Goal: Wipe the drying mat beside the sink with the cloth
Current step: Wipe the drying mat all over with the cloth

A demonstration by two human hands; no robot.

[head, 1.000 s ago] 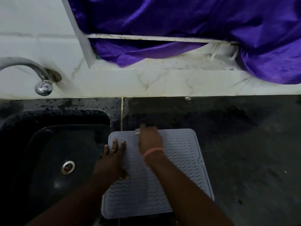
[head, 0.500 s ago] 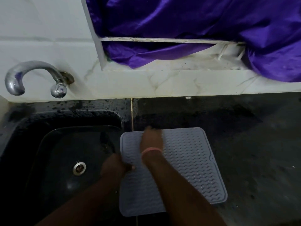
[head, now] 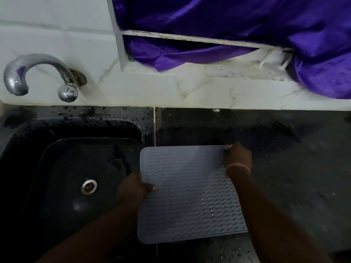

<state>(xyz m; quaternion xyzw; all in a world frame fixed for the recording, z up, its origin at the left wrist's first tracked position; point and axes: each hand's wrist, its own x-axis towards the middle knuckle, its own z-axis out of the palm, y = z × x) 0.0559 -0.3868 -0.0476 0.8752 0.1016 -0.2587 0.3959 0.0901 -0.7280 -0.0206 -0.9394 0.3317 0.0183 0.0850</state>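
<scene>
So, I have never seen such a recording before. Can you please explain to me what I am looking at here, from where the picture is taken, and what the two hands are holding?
There is no machine here: a person works with two bare hands, and the picture comes from a camera worn on the head, looking forward and down.

On the dark counter lies a grey drying mat with a wavy pattern. To its left is a black sink with a metal drain, and above that a curved tap on the white wall. Purple fabric hangs at the top.

The left hand grips the mat's left edge, with the thumb on top. The right hand, with a pink band on the wrist, presses at the mat's far right corner. A small bit of something shows at its fingertips, perhaps the cloth, but it is too hidden to say.
</scene>
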